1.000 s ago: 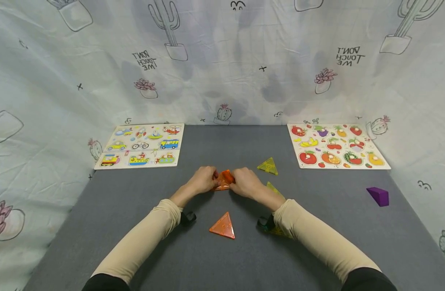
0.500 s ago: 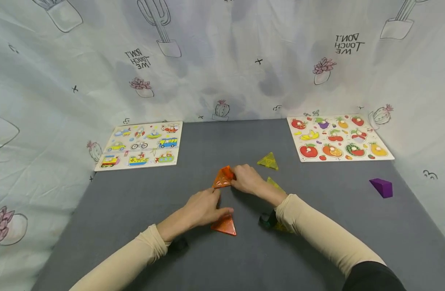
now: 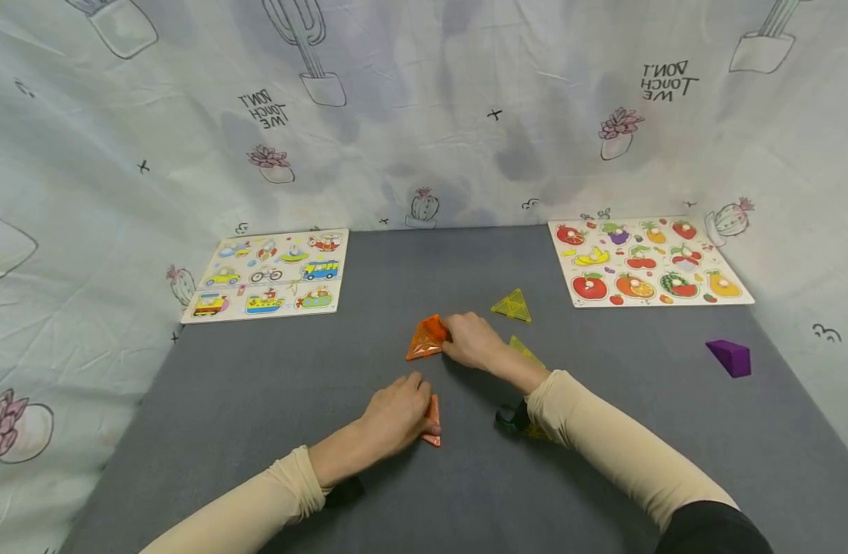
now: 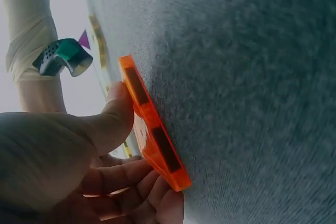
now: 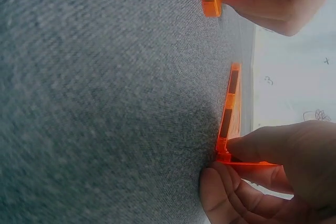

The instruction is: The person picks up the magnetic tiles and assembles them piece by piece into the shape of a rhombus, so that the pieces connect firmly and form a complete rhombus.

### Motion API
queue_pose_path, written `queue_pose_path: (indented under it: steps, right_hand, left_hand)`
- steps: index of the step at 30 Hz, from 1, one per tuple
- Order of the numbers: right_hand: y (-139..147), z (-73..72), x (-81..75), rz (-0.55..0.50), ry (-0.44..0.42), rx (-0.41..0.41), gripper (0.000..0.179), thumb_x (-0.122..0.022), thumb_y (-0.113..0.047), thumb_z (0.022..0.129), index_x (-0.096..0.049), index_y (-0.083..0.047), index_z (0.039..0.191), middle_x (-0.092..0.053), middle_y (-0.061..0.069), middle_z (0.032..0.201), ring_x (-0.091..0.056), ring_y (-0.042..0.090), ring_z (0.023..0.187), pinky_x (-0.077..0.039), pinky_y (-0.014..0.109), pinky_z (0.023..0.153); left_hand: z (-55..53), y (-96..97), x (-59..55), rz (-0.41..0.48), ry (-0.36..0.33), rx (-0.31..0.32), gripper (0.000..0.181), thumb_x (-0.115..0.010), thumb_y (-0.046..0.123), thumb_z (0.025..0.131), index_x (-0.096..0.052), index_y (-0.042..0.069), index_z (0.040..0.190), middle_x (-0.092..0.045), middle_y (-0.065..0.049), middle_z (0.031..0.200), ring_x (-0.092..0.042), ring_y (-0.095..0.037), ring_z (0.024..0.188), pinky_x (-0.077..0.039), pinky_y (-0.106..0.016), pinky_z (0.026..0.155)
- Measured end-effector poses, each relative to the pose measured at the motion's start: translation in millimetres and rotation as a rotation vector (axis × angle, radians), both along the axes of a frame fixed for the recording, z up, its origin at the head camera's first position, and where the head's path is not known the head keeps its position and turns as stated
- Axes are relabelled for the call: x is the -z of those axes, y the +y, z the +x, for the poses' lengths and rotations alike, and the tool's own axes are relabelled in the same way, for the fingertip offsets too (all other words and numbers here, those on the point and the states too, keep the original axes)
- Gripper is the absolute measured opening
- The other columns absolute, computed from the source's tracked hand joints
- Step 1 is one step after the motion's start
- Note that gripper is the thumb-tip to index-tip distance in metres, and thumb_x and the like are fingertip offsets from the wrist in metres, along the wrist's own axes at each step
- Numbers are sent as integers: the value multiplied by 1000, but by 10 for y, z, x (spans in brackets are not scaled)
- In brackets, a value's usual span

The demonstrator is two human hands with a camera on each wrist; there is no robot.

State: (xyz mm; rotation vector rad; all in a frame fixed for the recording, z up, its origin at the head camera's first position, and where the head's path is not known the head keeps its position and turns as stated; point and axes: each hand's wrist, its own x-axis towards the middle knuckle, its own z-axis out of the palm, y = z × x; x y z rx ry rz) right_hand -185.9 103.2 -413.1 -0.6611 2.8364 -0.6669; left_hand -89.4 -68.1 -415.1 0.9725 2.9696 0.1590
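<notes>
The vehicle board (image 3: 275,285) lies back left on the table (image 3: 278,385), the fruit board (image 3: 646,267) back right. The paired tiles (image 3: 424,341) lie behind the single tile (image 3: 434,408).

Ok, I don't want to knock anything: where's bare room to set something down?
Bare: the back middle, between vehicle board and fruit board; left, between vehicle board and left sleeve; right, between purple wedge and right sleeve. Crowded: the middle, with left hand, right hand, orange pieces and yellow triangles.

The backdrop cloth (image 3: 410,92) bears reversed lettering (image 3: 666,81) twice, legible as "DON'T TOUCH" above a short uncertain line, plus small crosses (image 3: 494,115).
</notes>
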Motion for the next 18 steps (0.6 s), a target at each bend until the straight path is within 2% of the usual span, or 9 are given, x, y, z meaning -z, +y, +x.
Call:
queue_pose_path:
  steps: [5, 9, 14, 18]
  right_hand:
    - [5, 5, -4, -6, 18, -3, 13, -62, -6, 86, -57, -9, 74, -41, -2, 61, -36, 12, 52, -27, 23, 49]
    - [2, 3, -6, -4, 25, -7, 12, -64, -6, 85, -58, -8, 75, -42, -1, 62, -37, 12, 53, -28, 23, 50]
    - [0, 6, -7, -1, 33, -8, 9, -64, -6, 84, -59, -8, 77, -45, -1, 62, -38, 13, 55, -28, 24, 51]
    - [13, 17, -15, -17, 12, -9, 6, -63, -6, 86, -61, -6, 80, -51, 2, 64, -40, 12, 54, -29, 23, 50]
  left_hand:
    - [-56, -72, -35, 42, -66, 19, 41, -82, 37, 74, -53, 9, 79, -49, -2, 73, -48, -16, 64, -43, -28, 53]
    - [-114, -152, -61, 95, -84, 10, 44, -85, 34, 71, -50, 8, 78, -50, -3, 70, -48, -18, 65, -39, -29, 54]
    - [-161, -246, -57, 156, -116, -10, 44, -87, 29, 69, -50, 7, 79, -49, -3, 69, -47, -16, 61, -37, -30, 52]
    - [-278, -359, -87, 181, -153, -65, 34, -83, 25, 76, -56, 5, 83, -49, -3, 72, -44, -14, 60, -36, -29, 53]
